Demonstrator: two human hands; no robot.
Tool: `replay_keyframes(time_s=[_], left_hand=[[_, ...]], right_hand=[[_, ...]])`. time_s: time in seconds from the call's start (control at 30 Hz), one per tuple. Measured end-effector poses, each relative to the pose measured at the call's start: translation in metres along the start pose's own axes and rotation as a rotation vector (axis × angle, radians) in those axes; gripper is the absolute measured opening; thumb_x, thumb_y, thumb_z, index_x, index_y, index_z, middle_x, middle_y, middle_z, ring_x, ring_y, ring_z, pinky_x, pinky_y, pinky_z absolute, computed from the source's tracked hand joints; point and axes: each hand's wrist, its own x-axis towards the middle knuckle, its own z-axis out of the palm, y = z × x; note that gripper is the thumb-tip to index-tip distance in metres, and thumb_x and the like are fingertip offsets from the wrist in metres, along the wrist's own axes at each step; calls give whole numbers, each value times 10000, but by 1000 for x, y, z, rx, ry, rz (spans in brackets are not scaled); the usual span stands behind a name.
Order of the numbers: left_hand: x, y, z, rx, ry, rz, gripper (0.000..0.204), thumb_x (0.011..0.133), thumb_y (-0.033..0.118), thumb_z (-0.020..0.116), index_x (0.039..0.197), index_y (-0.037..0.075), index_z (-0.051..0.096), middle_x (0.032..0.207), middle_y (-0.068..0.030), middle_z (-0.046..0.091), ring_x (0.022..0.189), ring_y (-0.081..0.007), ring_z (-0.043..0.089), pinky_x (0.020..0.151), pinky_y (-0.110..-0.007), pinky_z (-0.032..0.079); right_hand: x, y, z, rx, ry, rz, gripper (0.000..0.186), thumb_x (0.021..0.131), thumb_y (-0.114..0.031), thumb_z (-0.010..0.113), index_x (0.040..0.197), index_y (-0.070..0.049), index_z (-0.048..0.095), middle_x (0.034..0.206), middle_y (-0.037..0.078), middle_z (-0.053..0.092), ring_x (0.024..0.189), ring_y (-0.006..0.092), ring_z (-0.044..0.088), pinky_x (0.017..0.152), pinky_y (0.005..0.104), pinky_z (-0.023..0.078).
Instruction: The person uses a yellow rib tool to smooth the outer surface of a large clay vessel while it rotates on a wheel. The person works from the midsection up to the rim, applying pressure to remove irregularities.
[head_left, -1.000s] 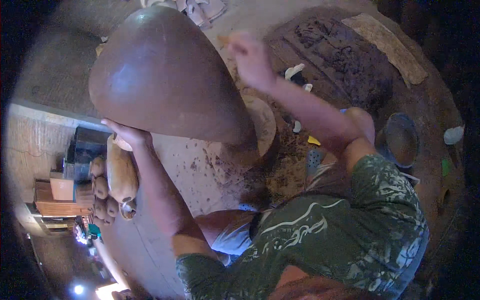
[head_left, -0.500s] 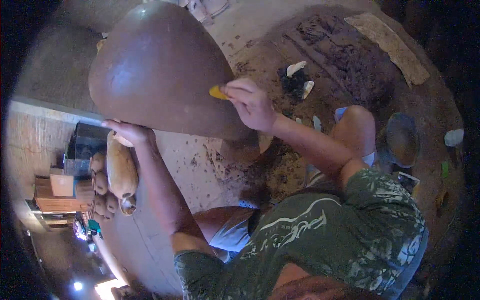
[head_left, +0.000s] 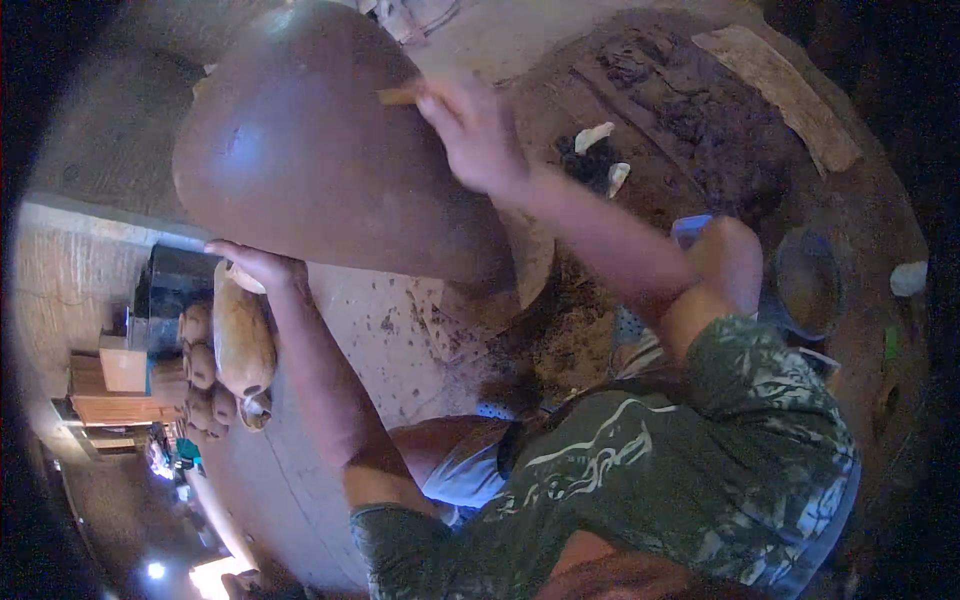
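Observation:
A large smooth brown clay vessel (head_left: pixel 315 160), tapering toward the right, fills the upper middle over a round support (head_left: pixel 535 285). My left hand (head_left: pixel 260 268) holds it from below at its lower left edge, thumb stretched along it. My right hand (head_left: pixel 470 130), motion-blurred, is closed on a small yellow tool (head_left: pixel 398 95) at the vessel's upper right side; whether the tool touches the surface I cannot tell.
Several round clay pots (head_left: pixel 200 365) lie at the left beside a long pale vessel (head_left: pixel 242 340). At the right are dark wet clay (head_left: pixel 690 130), a long board (head_left: pixel 785 95), white scraps (head_left: pixel 595 135) and a bucket (head_left: pixel 808 285). My legs (head_left: pixel 440 450) are below the vessel.
My right hand with the yellow tool first came down along the vessel's right side, then moved back up and left. My left hand stays in place under the vessel.

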Motion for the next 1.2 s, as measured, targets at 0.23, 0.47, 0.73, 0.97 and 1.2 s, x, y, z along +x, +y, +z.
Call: replay_keyframes(time_s=[0.23,0.47,0.73,0.97,1.2], left_hand=[[2,-3,-8,50,-2,-27,985,979,793,60,1615,71,272,1652,-154,320,1522,-351,293,1247,-496,231],[13,1,-11,57,-20,2,949,993,778,87,1620,86,259,1664,-153,291,1522,-351,289,1247,-502,234],[9,-6,-5,98,-60,97,883,1017,740,82,1622,121,254,1652,-135,311,1506,-326,321,1237,-478,273],[9,16,-14,44,62,-55,929,1007,756,83,1601,82,319,1615,-162,381,1503,-338,329,1229,-479,282],[15,5,-6,21,-105,4,882,1023,738,121,1604,92,274,1618,-141,351,1479,-334,356,1212,-492,319]], right_hand=[[-91,14,-34,-74,-270,-325,177,951,-60,647,1102,-41,736,1033,118,713,1037,314,674,914,423,541],[55,-10,-12,-83,52,-211,187,965,-155,616,1081,-58,726,1025,153,704,1040,347,669,933,430,532],[-99,13,-12,-120,-223,-383,202,930,-51,654,1100,-85,758,1074,103,713,1048,305,674,961,415,540],[-25,-10,-20,-101,-80,-398,230,913,-35,648,1108,-84,759,1045,109,697,1020,314,659,922,412,536],[13,-11,3,-62,-34,-527,292,861,-25,672,1137,-86,747,1011,97,685,989,312,658,917,421,529]])
